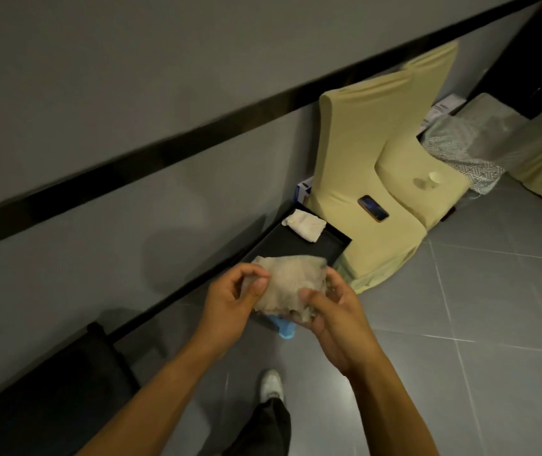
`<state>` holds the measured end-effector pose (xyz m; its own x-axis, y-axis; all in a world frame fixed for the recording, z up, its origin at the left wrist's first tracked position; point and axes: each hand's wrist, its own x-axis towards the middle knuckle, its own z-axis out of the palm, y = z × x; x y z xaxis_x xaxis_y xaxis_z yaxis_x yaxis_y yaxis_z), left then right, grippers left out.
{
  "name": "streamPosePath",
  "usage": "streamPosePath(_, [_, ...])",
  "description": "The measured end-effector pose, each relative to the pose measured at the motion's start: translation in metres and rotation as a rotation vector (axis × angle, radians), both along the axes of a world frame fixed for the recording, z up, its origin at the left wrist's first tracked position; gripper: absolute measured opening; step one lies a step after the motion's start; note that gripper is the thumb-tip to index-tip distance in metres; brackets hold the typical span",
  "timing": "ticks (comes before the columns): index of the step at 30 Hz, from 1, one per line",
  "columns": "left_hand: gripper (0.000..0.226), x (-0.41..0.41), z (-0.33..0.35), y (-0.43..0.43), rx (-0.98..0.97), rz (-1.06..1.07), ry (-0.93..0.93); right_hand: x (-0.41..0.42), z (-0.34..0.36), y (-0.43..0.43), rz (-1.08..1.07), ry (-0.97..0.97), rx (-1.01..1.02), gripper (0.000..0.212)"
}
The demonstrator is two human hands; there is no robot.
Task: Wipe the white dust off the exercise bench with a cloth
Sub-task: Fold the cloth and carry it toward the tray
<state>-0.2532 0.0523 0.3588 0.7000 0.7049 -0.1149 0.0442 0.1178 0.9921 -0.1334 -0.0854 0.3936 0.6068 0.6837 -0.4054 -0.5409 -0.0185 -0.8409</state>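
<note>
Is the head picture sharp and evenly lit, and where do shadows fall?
Head view: dim, soft light, mildly blurred throughout; a faint shadow lies on the grey wall above the left hand gripping the cloth; the paper cup casts a small shadow beside it.

The left hand (230, 299) and right hand (333, 312) pinch the cloth (287, 279).

**One head-worn camera, pitched down and tilted**

A single wide-angle view looks forward and down from the person's head. The frame sits askew. The wall (98, 77) fills the upper left, its dark band (197, 139) climbs diagonally toward the upper right, and the tiled floor (460, 324) takes the lower right. Closest to the lens, at centre, the left hand (230, 297) and right hand (332, 314) hold the cloth (286, 284), with both forearms entering from the bottom edge. A shoe (271, 385) shows almost straight below. The covered chairs (355, 153) stand farther off, right of centre.
</note>
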Motion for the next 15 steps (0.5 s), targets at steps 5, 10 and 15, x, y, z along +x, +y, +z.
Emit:
streamPosePath(5, [0.01, 0.063, -0.053, -0.001, 0.043, 0.094, 0.096, 0.051, -0.047, 0.008, -0.051, -0.22, -0.17, 0.047])
streamPosePath(10, [0.017, 0.1, -0.123, 0.01, 0.105, 0.03, 0.265, 0.103, -0.104, 0.024, 0.016, -0.239, -0.282, 0.058])
streamPosePath(15, [0.038, 0.112, -0.202, 0.015, 0.125, -0.026, 0.612, 0.16, -0.19, 0.056, 0.238, -0.352, -0.444, 0.045])
